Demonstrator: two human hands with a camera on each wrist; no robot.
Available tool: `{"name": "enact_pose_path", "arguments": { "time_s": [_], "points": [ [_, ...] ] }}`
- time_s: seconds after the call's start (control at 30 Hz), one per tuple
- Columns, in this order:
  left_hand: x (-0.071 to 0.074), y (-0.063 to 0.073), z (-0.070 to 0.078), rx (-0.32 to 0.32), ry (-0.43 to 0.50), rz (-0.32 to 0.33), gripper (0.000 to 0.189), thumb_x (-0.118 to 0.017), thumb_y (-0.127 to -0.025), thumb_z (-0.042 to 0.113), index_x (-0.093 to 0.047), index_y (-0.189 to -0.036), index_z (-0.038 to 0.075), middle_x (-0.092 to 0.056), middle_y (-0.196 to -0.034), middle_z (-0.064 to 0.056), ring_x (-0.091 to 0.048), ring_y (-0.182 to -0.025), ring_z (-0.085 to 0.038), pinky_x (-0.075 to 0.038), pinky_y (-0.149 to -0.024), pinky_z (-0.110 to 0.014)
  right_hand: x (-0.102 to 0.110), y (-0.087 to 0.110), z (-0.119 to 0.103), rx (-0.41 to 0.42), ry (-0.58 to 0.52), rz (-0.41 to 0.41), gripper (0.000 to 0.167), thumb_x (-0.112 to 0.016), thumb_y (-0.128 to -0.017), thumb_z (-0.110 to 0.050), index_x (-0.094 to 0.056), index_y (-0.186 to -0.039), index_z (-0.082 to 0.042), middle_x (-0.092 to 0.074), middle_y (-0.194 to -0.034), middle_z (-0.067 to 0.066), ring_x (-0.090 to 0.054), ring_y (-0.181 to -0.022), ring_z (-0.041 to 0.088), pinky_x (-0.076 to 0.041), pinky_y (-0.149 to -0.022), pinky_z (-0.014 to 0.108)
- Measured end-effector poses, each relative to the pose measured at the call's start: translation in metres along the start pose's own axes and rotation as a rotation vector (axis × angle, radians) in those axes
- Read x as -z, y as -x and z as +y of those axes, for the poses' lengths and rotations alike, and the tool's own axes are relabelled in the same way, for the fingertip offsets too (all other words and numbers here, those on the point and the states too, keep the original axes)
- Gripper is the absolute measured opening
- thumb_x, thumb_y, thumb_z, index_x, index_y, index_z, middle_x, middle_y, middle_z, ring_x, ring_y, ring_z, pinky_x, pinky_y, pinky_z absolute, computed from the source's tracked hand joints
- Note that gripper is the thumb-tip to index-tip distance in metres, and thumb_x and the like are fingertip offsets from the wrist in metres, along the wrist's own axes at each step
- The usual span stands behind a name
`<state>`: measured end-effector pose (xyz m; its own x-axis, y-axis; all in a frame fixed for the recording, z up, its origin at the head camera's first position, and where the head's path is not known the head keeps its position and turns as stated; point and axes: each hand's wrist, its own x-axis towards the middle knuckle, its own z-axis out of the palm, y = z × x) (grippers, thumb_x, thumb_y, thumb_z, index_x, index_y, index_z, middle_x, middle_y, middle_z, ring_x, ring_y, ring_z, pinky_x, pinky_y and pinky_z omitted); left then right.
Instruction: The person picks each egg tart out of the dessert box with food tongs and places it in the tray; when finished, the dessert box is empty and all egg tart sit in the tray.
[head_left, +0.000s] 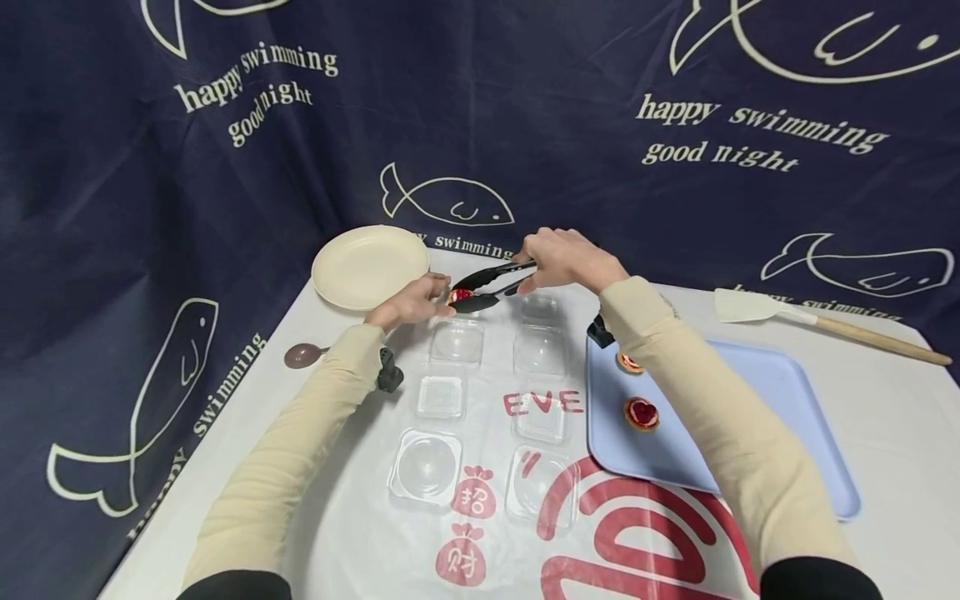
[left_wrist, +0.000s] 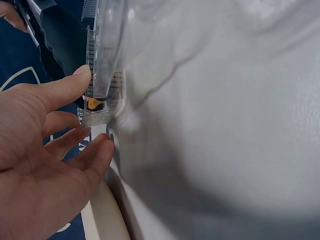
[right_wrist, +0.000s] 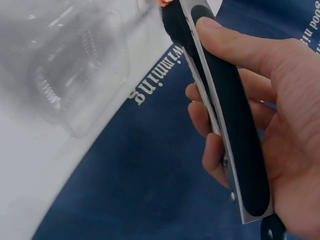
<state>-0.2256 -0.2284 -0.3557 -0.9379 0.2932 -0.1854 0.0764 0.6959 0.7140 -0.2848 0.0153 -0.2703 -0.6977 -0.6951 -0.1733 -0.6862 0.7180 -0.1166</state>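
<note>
My right hand point(head_left: 566, 257) grips black-and-silver tongs point(right_wrist: 230, 115) by the handles. Between the tong tips is a small tart point(head_left: 460, 295) with a red top, over the farthest clear plastic box in the left row. In the left wrist view, the tart's crust point(left_wrist: 93, 103) shows through the wall of that plastic box point(left_wrist: 102, 117). My left hand point(head_left: 412, 302) holds the box's near side, thumb against the wall and fingers at the edge. The tong tips are partly hidden behind the box in that view.
Clear plastic boxes point(head_left: 426, 467) stand in two rows on the white table. A blue tray point(head_left: 750, 375) at the right bears red-topped tarts point(head_left: 642, 413). A cream plate point(head_left: 367, 267), a brown spoon point(head_left: 302, 356) and a wooden-handled spatula point(head_left: 750, 306) lie around the edges.
</note>
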Motion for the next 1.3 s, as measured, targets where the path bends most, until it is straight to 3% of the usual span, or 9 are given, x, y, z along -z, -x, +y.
{"name": "enact_pose_path", "arguments": {
  "time_s": [0.13, 0.3, 0.4, 0.5, 0.53, 0.8, 1.03, 1.23, 1.3],
  "points": [
    [-0.005, -0.006, 0.001, -0.005, -0.013, -0.013, 0.048, -0.064, -0.092, 0.006, -0.049, -0.133, -0.014, -0.027, -0.155, -0.025, -0.022, -0.145, -0.036, -0.018, -0.121, -0.042, -0.011, 0.013, 0.008, 0.017, -0.034, 0.058, 0.056, -0.081, -0.077, -0.037, -0.067, -0.125, -0.01, -0.066, -0.124, 0.006, -0.032, -0.047, 0.008, -0.033, -0.044, 0.029],
    [-0.015, -0.023, -0.018, -0.06, 0.001, -0.035, 0.049, -0.07, -0.09, 0.017, -0.056, -0.129, -0.008, -0.032, -0.155, -0.019, -0.024, -0.145, -0.029, -0.017, -0.122, -0.038, -0.02, 0.034, 0.02, 0.023, -0.084, 0.121, 0.056, -0.08, -0.079, -0.037, -0.067, -0.126, -0.01, -0.069, -0.119, 0.007, -0.017, -0.044, 0.008, -0.015, -0.039, 0.025],
    [-0.019, -0.031, -0.025, -0.072, -0.008, -0.049, 0.054, -0.071, -0.089, 0.022, -0.055, -0.132, -0.006, -0.032, -0.156, -0.017, -0.024, -0.146, -0.027, -0.017, -0.122, -0.036, -0.02, 0.05, 0.027, 0.012, -0.108, 0.15, 0.055, -0.079, -0.079, -0.038, -0.067, -0.126, -0.012, -0.075, -0.097, 0.007, -0.014, -0.044, 0.008, -0.012, -0.04, 0.024],
    [-0.021, -0.032, -0.019, -0.056, -0.017, -0.052, 0.057, -0.07, -0.09, 0.018, -0.05, -0.136, -0.008, -0.031, -0.155, -0.019, -0.023, -0.146, -0.03, -0.016, -0.122, -0.037, -0.017, 0.068, 0.034, 0.001, -0.108, 0.178, 0.053, -0.079, -0.08, -0.038, -0.068, -0.126, -0.013, -0.065, -0.065, 0.001, -0.012, -0.046, 0.008, -0.012, -0.04, 0.025],
    [-0.02, -0.027, -0.009, -0.018, -0.027, -0.066, 0.057, -0.067, -0.091, 0.013, -0.045, -0.138, -0.01, -0.028, -0.156, -0.02, -0.021, -0.146, -0.032, -0.015, -0.122, -0.041, -0.016, 0.076, 0.035, -0.008, -0.101, 0.184, 0.053, -0.078, -0.081, -0.039, -0.067, -0.126, -0.014, -0.057, -0.057, -0.001, -0.013, -0.046, 0.007, -0.012, -0.041, 0.025],
    [-0.018, -0.017, 0.011, -0.006, -0.049, -0.067, 0.049, -0.062, -0.093, 0.008, -0.048, -0.134, -0.014, -0.027, -0.155, -0.024, -0.021, -0.146, -0.036, -0.017, -0.122, -0.041, -0.012, 0.151, 0.054, -0.068, -0.055, 0.268, 0.049, -0.078, -0.082, -0.037, -0.068, -0.126, -0.017, -0.069, -0.071, 0.001, -0.033, -0.045, 0.009, -0.021, -0.038, 0.027],
    [-0.01, -0.011, 0.007, -0.008, -0.01, -0.05, 0.056, -0.061, -0.093, 0.005, -0.038, -0.138, -0.018, -0.025, -0.154, -0.028, -0.02, -0.145, -0.04, -0.019, -0.121, -0.045, -0.02, 0.219, 0.075, -0.141, -0.072, 0.314, 0.051, -0.081, -0.08, -0.034, -0.068, -0.126, -0.017, -0.074, -0.099, 0.003, -0.031, -0.042, 0.004, -0.023, -0.037, 0.024],
    [-0.004, -0.004, 0.002, 0.03, 0.044, -0.036, 0.061, -0.059, -0.094, 0.006, -0.031, -0.144, -0.015, -0.02, -0.156, -0.026, -0.02, -0.145, -0.04, -0.018, -0.121, -0.046, -0.033, 0.274, 0.086, -0.2, -0.055, 0.364, 0.054, -0.085, -0.074, -0.031, -0.07, -0.123, -0.018, -0.062, -0.071, -0.008, -0.031, -0.045, 0.002, -0.027, -0.042, 0.023],
    [-0.003, -0.003, 0.001, 0.026, 0.042, -0.032, 0.062, -0.059, -0.094, 0.007, -0.03, -0.145, -0.015, -0.02, -0.156, -0.027, -0.021, -0.144, -0.042, -0.019, -0.121, -0.046, -0.04, 0.291, 0.09, -0.228, -0.057, 0.377, 0.055, -0.087, -0.071, -0.03, -0.071, -0.122, -0.017, -0.062, -0.072, -0.009, -0.032, -0.047, 0.001, -0.026, -0.043, 0.023]
  ]
}}
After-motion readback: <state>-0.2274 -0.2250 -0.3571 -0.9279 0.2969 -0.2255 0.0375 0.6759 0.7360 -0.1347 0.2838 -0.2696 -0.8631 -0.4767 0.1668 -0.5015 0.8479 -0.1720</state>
